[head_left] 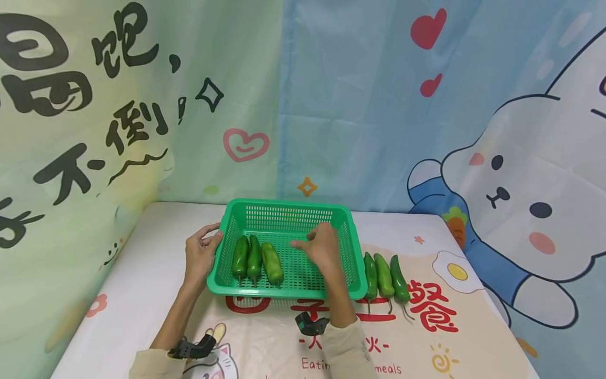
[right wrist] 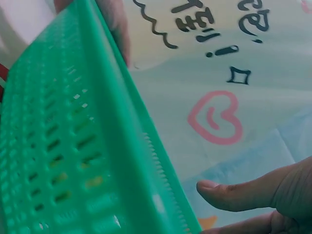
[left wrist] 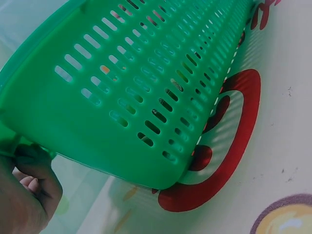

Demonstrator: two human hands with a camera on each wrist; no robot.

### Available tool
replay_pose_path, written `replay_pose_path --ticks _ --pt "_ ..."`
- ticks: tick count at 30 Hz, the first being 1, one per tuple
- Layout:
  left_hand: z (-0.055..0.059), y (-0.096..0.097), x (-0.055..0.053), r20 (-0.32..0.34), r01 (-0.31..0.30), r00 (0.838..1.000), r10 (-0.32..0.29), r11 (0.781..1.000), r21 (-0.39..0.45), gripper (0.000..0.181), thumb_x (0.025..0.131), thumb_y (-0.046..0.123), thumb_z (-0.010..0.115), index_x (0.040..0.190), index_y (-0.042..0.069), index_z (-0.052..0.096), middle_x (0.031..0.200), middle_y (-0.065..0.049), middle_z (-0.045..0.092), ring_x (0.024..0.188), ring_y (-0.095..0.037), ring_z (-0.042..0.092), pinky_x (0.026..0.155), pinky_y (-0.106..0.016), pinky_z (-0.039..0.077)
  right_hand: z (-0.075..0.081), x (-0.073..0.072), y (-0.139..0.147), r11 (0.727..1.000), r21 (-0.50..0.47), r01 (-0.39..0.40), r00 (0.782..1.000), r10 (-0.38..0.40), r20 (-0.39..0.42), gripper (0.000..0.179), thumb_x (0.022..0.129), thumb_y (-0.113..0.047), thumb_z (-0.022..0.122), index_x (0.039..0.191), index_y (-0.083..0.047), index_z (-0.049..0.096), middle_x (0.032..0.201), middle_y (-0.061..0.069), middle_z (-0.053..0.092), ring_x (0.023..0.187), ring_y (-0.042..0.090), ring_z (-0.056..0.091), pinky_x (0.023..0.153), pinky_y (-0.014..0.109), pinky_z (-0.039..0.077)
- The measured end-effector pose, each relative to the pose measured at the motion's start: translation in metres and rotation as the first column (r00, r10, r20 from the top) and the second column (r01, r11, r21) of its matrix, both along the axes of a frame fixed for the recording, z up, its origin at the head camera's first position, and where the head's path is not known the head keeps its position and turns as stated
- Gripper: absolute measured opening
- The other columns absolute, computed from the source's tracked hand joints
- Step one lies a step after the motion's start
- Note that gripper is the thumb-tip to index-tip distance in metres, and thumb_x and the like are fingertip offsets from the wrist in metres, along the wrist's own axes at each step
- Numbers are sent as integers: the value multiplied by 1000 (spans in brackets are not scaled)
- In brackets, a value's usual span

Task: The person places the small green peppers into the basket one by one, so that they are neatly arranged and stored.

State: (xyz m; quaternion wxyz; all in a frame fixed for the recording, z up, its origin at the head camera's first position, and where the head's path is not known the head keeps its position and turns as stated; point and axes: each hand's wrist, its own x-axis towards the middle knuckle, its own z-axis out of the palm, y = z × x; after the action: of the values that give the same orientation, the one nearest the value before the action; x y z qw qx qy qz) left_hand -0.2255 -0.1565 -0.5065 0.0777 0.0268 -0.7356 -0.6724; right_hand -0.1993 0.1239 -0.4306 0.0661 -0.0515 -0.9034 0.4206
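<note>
A green plastic basket point(head_left: 303, 292) with slotted walls sits on the table. My left hand point(head_left: 201, 253) grips its left rim, fingers curled at the edge, as the left wrist view shows close up. Inside, along the left part, three green chili peppers point(head_left: 254, 259) lie side by side with their stems toward me. Over the right part of the basket is my right hand point(head_left: 324, 246), its thumb point(right wrist: 239, 196) stretched out and nothing held. Three more green peppers point(head_left: 384, 276) lie on the table just beyond the basket's right side, stems also toward me.
A printed cloth point(head_left: 265, 342) with red characters and cartoon drawings covers the table. Behind stands a blue and green curtain point(head_left: 326, 105) with hearts, black lettering and a white cartoon animal. Dark bands with small devices point(head_left: 196, 347) sit on both wrists.
</note>
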Motion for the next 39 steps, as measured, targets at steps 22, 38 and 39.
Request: replay_pose_path --ticks 22,38,39 --pt "1 1 -2 11 -5 1000 5 1000 -23 38 114 20 61 145 0 65 112 -29 81 68 -3 75 62 -19 61 25 20 72 996 -57 66 996 -62 56 43 94 -18 89 127 7 77 118 31 79 115 47 75 100 60 62" --pt "0 0 1 26 -4 1000 3 1000 27 35 113 19 62 142 1 68 95 -9 85 67 -7 76 61 -22 61 28 30 121 980 -43 192 972 -184 146 54 96 -20 86 135 13 69 129 35 74 130 53 66 114 68 52" --pt "0 0 1 23 -1 1000 1 1000 29 35 113 19 62 143 1 68 94 -8 85 67 -7 75 61 -22 61 27 30 124 979 -42 199 970 -190 151 54 96 -19 86 136 13 69 130 35 73 132 54 65 115 68 51"
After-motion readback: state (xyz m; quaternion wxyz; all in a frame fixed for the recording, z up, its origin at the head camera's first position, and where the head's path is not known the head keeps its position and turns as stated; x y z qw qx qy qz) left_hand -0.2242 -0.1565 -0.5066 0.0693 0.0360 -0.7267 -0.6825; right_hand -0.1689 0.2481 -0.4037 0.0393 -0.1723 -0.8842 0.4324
